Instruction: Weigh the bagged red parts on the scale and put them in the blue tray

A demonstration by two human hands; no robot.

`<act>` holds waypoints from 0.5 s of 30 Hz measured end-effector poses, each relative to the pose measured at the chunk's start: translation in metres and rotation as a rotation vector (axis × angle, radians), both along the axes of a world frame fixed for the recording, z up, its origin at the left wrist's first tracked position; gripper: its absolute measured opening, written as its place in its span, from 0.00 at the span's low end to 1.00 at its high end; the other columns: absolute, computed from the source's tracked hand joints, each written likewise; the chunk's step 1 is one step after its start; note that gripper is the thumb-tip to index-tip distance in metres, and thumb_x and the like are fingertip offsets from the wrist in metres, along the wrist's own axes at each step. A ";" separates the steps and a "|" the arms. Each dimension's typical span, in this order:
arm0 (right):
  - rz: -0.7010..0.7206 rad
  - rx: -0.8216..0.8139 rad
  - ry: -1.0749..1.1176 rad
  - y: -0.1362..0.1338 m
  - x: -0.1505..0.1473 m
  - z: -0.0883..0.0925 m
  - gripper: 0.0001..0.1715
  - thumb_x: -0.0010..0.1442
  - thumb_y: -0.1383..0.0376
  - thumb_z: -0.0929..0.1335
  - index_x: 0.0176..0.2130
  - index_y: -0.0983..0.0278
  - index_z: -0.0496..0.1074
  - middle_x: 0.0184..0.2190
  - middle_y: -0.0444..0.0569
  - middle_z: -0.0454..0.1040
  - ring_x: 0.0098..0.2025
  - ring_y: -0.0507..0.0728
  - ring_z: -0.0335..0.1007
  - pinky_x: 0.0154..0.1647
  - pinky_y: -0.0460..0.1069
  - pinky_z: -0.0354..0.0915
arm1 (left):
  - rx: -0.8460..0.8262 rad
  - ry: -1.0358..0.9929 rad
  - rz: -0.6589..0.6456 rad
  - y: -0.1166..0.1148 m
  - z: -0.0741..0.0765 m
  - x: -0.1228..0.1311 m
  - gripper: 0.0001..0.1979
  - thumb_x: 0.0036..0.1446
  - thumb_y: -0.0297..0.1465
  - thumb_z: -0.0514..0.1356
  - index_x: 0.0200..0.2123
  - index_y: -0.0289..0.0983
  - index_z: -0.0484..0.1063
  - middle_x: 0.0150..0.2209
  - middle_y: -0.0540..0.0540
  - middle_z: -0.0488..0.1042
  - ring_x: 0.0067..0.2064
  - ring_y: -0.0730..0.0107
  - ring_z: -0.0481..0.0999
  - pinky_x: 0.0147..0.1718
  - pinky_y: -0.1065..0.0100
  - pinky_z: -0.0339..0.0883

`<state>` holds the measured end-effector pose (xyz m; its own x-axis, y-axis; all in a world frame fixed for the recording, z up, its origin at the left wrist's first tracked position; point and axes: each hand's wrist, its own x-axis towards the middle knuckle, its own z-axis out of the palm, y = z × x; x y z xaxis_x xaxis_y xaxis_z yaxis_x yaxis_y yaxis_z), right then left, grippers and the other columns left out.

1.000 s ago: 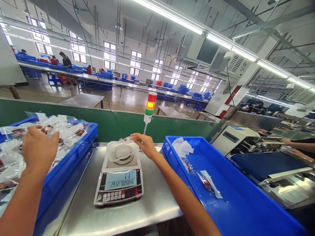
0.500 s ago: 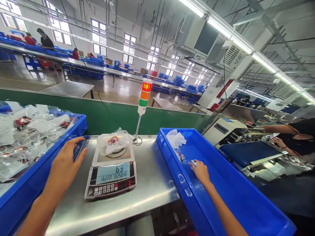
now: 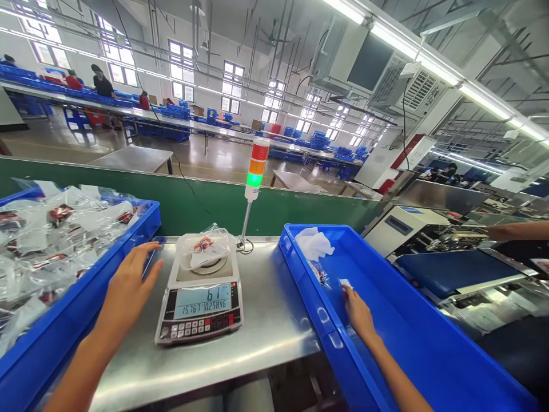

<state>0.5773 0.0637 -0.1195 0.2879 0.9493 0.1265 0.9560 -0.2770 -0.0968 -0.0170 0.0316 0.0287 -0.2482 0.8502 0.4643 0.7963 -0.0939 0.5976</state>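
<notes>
My left hand (image 3: 125, 292) hovers with thumb and fingers apart between the left blue bin (image 3: 148, 223) and a digital counting scale (image 3: 198, 335). It holds nothing. On the scale's pan rests a clear plastic dish (image 3: 186, 257) with a clear bag of small red and white parts (image 3: 205, 245). The display (image 3: 203, 300) reads 61 on its top line. Inside the right blue bin (image 3: 412, 337), my right hand (image 3: 359, 313) pinches a small white packet (image 3: 345, 282), its contents too small to make out. White crumpled sheets (image 3: 315, 243) and a small clear bag (image 3: 319, 274) lie at that bin's far left corner.
Many clear bags (image 3: 60, 214) of red parts and white slips fill the left bin. A signal tower (image 3: 255, 166) with its green lamp lit stands behind the scale. At right, a machine with a dark blue belt (image 3: 454, 272) runs close to the bin, with another person's arm (image 3: 521, 230) beyond it.
The top number on the scale has gone from 63 to 61. The tower's lit lamp has switched from red to green. My right hand has shifted slightly and the white packet shows more clearly.
</notes>
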 end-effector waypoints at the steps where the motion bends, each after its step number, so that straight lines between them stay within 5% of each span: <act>1: -0.022 0.030 0.031 -0.002 0.006 0.004 0.30 0.66 0.69 0.56 0.65 0.65 0.64 0.58 0.59 0.75 0.57 0.65 0.75 0.54 0.56 0.70 | -0.004 0.009 -0.016 0.002 0.000 -0.001 0.27 0.60 0.50 0.47 0.51 0.38 0.69 0.55 0.36 0.76 0.58 0.47 0.74 0.61 0.48 0.67; 9: -0.216 0.262 0.403 -0.042 0.048 0.051 0.26 0.56 0.52 0.61 0.49 0.62 0.71 0.46 0.59 0.83 0.46 0.68 0.82 0.48 0.59 0.73 | -0.019 0.105 -0.178 0.039 -0.001 0.003 0.23 0.62 0.45 0.45 0.40 0.38 0.75 0.49 0.37 0.79 0.54 0.51 0.75 0.58 0.52 0.68; 15: -0.187 0.450 0.397 -0.086 0.018 0.092 0.31 0.57 0.44 0.62 0.49 0.60 0.75 0.43 0.59 0.84 0.46 0.70 0.81 0.50 0.61 0.72 | -0.103 0.195 -0.343 0.090 -0.005 0.031 0.19 0.64 0.39 0.48 0.39 0.39 0.77 0.47 0.41 0.81 0.55 0.55 0.74 0.54 0.56 0.70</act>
